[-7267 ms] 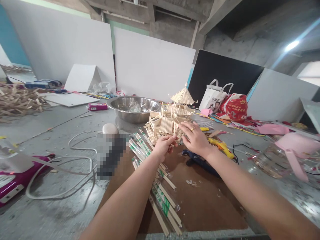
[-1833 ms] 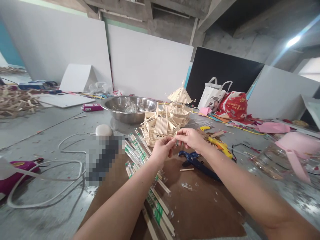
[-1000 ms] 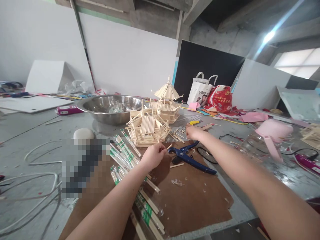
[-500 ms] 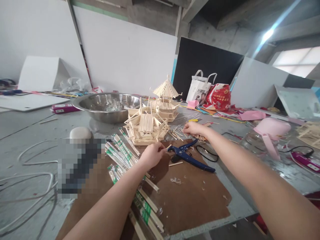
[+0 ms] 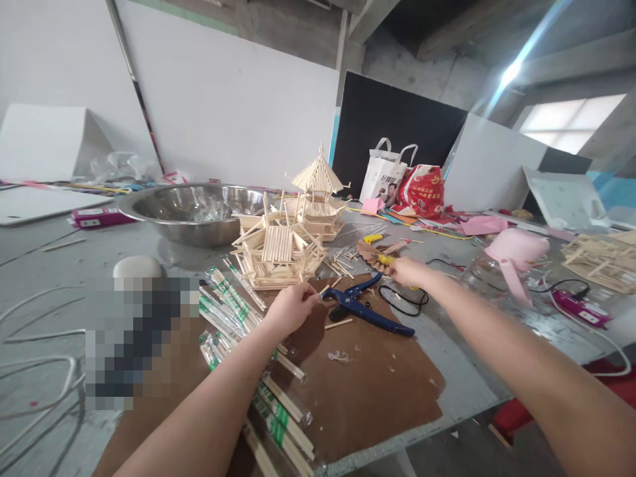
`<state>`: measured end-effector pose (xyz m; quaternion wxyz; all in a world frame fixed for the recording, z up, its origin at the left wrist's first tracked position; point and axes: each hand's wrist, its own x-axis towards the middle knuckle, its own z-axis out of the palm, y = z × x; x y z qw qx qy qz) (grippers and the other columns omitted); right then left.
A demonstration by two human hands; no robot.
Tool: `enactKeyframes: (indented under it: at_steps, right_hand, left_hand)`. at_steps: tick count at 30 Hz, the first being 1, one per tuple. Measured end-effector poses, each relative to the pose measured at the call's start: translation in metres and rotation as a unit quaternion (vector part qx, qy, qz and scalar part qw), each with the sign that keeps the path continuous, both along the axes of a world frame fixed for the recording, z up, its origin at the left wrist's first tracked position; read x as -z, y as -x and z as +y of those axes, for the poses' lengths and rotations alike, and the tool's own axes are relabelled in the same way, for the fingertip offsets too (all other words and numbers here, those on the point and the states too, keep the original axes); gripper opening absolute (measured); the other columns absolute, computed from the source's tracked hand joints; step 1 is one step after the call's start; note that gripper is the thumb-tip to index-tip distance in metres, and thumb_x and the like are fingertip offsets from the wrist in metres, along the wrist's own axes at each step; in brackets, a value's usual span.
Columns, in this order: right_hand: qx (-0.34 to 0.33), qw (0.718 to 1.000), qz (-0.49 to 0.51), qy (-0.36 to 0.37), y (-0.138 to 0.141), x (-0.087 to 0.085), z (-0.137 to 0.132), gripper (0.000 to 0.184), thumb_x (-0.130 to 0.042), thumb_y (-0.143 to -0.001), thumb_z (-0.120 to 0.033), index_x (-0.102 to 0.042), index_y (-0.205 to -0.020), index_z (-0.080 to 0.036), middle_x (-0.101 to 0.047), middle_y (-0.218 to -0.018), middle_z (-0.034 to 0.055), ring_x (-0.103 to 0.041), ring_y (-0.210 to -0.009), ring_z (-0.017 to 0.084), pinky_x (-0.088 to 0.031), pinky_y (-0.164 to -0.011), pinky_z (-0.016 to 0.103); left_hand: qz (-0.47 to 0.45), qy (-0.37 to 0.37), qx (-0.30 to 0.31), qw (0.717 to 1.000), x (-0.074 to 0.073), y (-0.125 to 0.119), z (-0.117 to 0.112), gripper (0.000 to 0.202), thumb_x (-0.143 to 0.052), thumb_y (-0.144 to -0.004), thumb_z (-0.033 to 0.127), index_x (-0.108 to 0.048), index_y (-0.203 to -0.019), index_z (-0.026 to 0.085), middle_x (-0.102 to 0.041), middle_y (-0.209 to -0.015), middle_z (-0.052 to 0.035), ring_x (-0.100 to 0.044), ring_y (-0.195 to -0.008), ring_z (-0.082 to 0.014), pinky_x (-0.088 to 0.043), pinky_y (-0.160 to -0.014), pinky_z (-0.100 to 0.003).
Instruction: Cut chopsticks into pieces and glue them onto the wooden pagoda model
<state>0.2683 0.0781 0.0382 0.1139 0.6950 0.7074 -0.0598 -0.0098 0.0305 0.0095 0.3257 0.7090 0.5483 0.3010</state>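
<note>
My left hand (image 5: pixel 295 306) is closed in a pinch around a short wooden stick piece (image 5: pixel 324 289), just left of the blue cutter (image 5: pixel 368 306) lying on the brown board. At the right of the cutter, my right hand (image 5: pixel 406 272) is wrapped around what looks like a glue gun (image 5: pixel 385 260), with yellow parts showing beside the fingers. Its body is mostly hidden. A pleated brown fan-like piece (image 5: pixel 368 255) lies by its tip. Beyond my left hand stands a pavilion model (image 5: pixel 278 252) built of wooden sticks, with a pointed-roof section behind it.
Wrapped chopsticks (image 5: pixel 238 298) lie under and beside my left forearm on the brown board (image 5: pixel 377 391). A steel basin (image 5: pixel 193 228) stands behind at the left. On the right are a clear jug with pink lid (image 5: pixel 517 248), a purple power strip (image 5: pixel 579 308) and cables.
My right hand has moved from the loose stick pieces back toward me and now grips the yellow-tipped glue gun. My left hand keeps its pinch. The view has turned slightly right.
</note>
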Motion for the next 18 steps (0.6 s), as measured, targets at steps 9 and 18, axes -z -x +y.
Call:
enactKeyframes:
  at_steps: [9,18]
  right_hand:
    - [0.0,0.999,-0.045,-0.019,0.002,0.018,0.004,0.028,-0.046,-0.082,-0.029,-0.05,-0.107,-0.017,-0.052,-0.109,0.0068,-0.053,-0.091,0.017,-0.045,-0.076,0.037]
    - [-0.005,0.999,0.031,0.043,-0.007,0.002,-0.001,0.026,-0.046,-0.082,-0.03,-0.052,-0.102,-0.015,-0.056,-0.1,0.005,-0.056,-0.082,0.015,-0.047,-0.069,0.034]
  left_hand:
    - [0.0,0.012,-0.011,1.0,-0.001,0.0,-0.001,0.015,-0.049,-0.069,0.028,-0.056,-0.06,0.019,-0.051,-0.044,0.0028,-0.041,-0.037,-0.0097,-0.026,-0.04,-0.019]
    - [-0.011,0.002,-0.016,1.0,0.001,0.001,0.001,0.013,-0.05,-0.068,0.028,-0.056,-0.06,0.019,-0.051,-0.045,0.0027,-0.044,-0.041,-0.0107,-0.028,-0.043,-0.02]
